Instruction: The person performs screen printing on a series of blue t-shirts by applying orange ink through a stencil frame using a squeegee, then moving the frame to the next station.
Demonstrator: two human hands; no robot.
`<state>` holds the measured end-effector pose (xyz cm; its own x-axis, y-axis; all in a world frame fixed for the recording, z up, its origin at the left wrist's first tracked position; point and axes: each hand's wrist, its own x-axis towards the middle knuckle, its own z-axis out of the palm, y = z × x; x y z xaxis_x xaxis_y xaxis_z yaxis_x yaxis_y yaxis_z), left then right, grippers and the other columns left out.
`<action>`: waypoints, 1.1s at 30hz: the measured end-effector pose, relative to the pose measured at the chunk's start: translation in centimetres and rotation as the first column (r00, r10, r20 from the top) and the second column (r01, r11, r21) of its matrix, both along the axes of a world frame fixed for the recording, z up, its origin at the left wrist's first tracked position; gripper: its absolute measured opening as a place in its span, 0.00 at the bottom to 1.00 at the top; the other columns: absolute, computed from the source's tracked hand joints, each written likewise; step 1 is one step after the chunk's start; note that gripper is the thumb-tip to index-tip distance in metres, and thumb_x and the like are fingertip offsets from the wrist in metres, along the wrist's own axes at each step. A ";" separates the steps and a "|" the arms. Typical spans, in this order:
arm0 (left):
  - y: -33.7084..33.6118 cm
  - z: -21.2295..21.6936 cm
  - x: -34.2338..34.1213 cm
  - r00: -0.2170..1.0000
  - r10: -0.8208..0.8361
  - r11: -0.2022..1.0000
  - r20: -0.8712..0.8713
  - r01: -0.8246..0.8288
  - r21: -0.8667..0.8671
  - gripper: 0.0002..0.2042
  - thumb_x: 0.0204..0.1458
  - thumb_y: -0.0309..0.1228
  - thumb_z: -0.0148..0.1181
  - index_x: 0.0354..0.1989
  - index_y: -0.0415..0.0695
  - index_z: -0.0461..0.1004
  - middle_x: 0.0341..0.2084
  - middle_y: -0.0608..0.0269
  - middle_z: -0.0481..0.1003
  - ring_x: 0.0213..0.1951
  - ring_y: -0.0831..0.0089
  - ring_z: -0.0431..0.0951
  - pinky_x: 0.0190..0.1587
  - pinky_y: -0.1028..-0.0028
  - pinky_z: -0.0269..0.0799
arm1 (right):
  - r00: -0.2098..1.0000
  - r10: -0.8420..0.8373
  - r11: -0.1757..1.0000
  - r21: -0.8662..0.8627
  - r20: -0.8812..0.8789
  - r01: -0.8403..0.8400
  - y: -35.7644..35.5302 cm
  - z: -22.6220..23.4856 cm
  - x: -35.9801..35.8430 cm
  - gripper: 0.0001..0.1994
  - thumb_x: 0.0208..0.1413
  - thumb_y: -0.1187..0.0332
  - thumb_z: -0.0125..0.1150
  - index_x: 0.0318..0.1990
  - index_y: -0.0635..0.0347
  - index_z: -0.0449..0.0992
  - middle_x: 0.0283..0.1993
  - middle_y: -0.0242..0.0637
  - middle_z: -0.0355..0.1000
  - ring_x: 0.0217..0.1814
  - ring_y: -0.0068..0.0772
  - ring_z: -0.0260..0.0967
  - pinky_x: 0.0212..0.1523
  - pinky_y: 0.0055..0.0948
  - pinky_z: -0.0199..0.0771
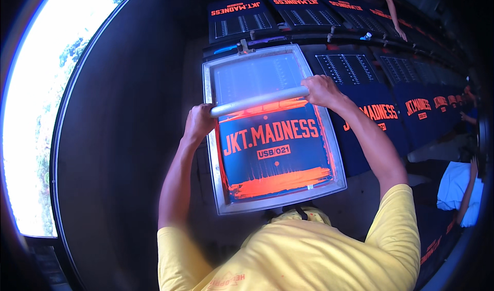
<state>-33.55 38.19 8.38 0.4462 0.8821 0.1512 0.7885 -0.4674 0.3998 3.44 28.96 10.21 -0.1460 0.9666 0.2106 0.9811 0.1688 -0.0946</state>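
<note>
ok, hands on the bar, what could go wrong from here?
1. The left hand and right hand grip opposite ends of the silver bar; unequal pressure might spread the orange ink unevenly.
2. Both hands overlap the metal frame's side rims in view, so knuckles could perhaps knock it.

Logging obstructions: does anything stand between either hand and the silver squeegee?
Nothing visible does: the left hand grips one end of the silver squeegee, the right hand the other, across the screen-printing frame.
</note>
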 end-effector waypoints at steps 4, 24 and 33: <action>-2.6 0.6 -1.0 0.998 -0.034 0.988 0.044 0.027 0.150 0.12 0.46 0.23 0.66 0.41 0.41 0.82 0.34 0.50 0.81 0.35 0.54 0.83 0.39 0.63 0.79 | 1.000 0.007 0.995 0.104 0.011 -0.008 -2.7 1.9 -0.8 0.04 0.46 0.75 0.63 0.30 0.61 0.77 0.32 0.44 0.77 0.39 0.46 0.77 0.39 0.42 0.78; -24.7 -12.7 -7.1 0.986 -0.158 0.975 0.056 0.147 0.168 0.20 0.37 0.18 0.61 0.43 0.42 0.74 0.47 0.58 0.75 0.49 0.58 0.77 0.48 0.64 0.76 | 0.990 0.126 0.953 0.286 -0.061 -0.103 -25.6 -13.0 -6.4 0.13 0.34 0.77 0.63 0.34 0.62 0.72 0.38 0.41 0.73 0.43 0.44 0.74 0.43 0.39 0.76; -27.1 -14.6 -7.3 0.970 -0.170 0.974 -0.174 0.193 0.120 0.31 0.39 0.19 0.62 0.57 0.41 0.66 0.57 0.54 0.65 0.65 0.57 0.62 0.69 0.50 0.50 | 0.994 0.065 0.989 0.140 -0.094 -0.051 -28.4 -13.9 -7.8 0.32 0.32 0.60 0.78 0.46 0.64 0.71 0.54 0.48 0.67 0.57 0.50 0.65 0.57 0.43 0.68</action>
<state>-40.86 11.14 -6.22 0.6251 0.7604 0.1759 0.7343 -0.6494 0.1978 -4.38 0.59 -3.70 -0.1730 0.9180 0.3569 0.9565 0.2430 -0.1613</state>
